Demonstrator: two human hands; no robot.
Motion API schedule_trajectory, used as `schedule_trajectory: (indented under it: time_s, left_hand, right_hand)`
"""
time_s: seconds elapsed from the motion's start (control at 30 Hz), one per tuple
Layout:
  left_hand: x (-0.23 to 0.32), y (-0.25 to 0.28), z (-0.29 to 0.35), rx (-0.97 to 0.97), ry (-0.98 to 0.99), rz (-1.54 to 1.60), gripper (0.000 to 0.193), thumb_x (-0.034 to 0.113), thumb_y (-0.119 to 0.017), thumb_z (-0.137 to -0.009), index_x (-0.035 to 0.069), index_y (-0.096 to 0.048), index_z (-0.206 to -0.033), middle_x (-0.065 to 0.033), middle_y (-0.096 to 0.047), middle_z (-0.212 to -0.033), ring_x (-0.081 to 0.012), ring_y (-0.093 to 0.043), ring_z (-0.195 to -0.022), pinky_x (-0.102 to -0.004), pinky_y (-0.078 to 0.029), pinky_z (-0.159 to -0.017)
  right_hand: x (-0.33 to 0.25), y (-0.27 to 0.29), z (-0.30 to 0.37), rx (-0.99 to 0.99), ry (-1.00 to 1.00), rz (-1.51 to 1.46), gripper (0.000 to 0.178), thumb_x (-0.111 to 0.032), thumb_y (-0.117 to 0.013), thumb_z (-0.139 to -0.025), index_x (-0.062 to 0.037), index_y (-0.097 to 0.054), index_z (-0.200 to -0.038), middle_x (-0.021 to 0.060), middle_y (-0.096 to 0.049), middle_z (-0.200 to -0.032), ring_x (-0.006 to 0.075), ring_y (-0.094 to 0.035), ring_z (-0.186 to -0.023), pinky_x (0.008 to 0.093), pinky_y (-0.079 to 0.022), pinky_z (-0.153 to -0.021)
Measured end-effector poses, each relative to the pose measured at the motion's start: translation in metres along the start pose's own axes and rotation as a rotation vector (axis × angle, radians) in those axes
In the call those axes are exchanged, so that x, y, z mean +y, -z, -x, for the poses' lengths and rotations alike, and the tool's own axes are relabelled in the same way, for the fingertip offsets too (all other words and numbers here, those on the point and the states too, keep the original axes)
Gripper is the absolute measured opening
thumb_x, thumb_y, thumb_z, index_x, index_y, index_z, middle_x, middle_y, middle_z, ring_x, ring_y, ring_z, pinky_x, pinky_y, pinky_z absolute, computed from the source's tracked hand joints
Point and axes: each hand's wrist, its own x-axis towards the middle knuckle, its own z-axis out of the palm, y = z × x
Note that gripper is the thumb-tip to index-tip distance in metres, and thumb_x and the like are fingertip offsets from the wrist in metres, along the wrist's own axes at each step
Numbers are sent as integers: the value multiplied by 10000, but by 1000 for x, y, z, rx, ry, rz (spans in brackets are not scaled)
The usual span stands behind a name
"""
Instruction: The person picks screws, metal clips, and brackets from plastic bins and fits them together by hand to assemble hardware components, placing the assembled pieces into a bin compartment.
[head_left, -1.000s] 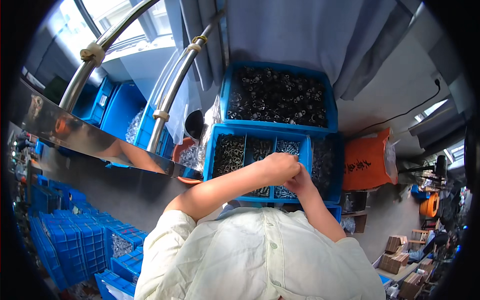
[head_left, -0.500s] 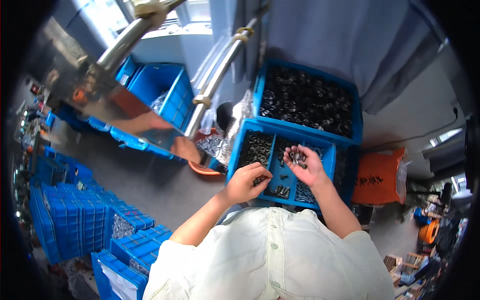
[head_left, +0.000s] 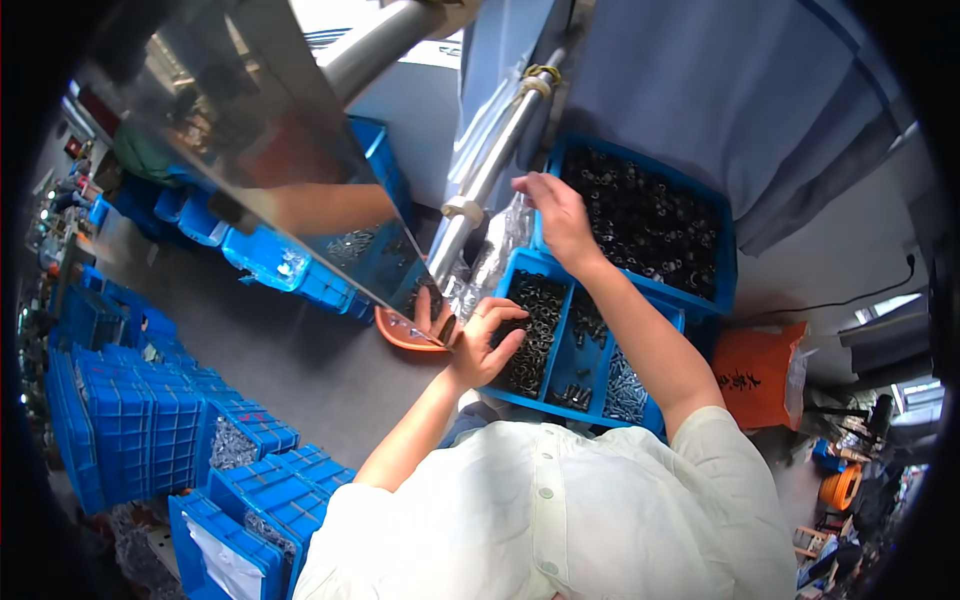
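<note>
Fingers [head_left: 505, 345] of our left hand [head_left: 483, 345] spread loosely over the left compartment of the divided blue bin [head_left: 590, 350], their tips resting on the heap of dark metal rings [head_left: 535, 325] that fills it; we cannot tell whether any ring is pinched between them. Our thumb side lies beside the orange scoop [head_left: 400, 332], which sits just left of the bin under the edge of a shiny metal sheet [head_left: 250, 150].

Our right hand [head_left: 555, 215] reaches up and away from us, fingers curled at the near left corner of the large blue crate [head_left: 690, 215], close to a crumpled clear plastic bag [head_left: 495, 250] that hangs along a steel pipe [head_left: 490, 170]. Whether that hand grips the bag or only touches the crate rim we cannot make out. The crate is full of dark rings, and it stands just behind the divided bin, their edges touching.

The other compartments of the divided bin hold small dark parts and bright silvery screws [head_left: 625, 375]. To the right of it stands an orange bag [head_left: 755, 375]. On our left, stacked blue crates [head_left: 130, 420] line the floor, some holding grey metal pieces.
</note>
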Motion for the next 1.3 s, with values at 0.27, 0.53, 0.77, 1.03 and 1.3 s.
schedule_trajectory:
  time_s: [0.27,0.53,0.77,1.03,1.3]
  left_hand:
    - [-1,-7,-15,-149,11,-217,234,51,-611,-799,7,-588,-1028,-158,-563,-1039,-291,-559,-981,-357,-449,-864]
    - [-41,-77,-33,-388,-160,-1045,222,47,-590,-743,20,-633,-959,-142,-591,-976,-297,-595,-941,-360,-529,-727]
    - [-17,-72,-26,-699,8,-1067,115,69,-610,-728,23,-658,-822,-141,-642,-868,-290,-653,-810,-338,-543,-623]
    - [7,-33,-23,-569,315,-432,83,75,-598,-778,-4,-623,-787,-107,-650,-783,-217,-659,-754,-297,-532,-633]
    - [32,-80,-38,-597,544,-54,95,95,-585,-789,15,-622,-825,-82,-647,-741,-172,-656,-764,-321,-528,-666]
  right_hand:
    - [16,141,137,138,-258,415,202,-145,-524,-911,2,-614,-1015,68,-625,-1000,164,-564,-982,290,-456,-837]
    - [98,134,233,-106,-67,1533,301,-14,-570,-760,17,-547,-1059,233,-456,-1236,392,-465,-1113,410,-475,-892]
    - [64,137,218,-291,-374,1315,319,-8,-592,-735,-8,-566,-1053,252,-461,-1199,399,-457,-1116,431,-491,-862]
    - [61,163,219,-220,-277,882,172,34,-578,-771,-16,-588,-936,161,-566,-915,329,-570,-901,365,-525,-745]
    - [-10,163,225,249,-778,-1022,239,-200,-501,-915,-47,-525,-732,33,-493,-709,147,-502,-628,266,-470,-580]
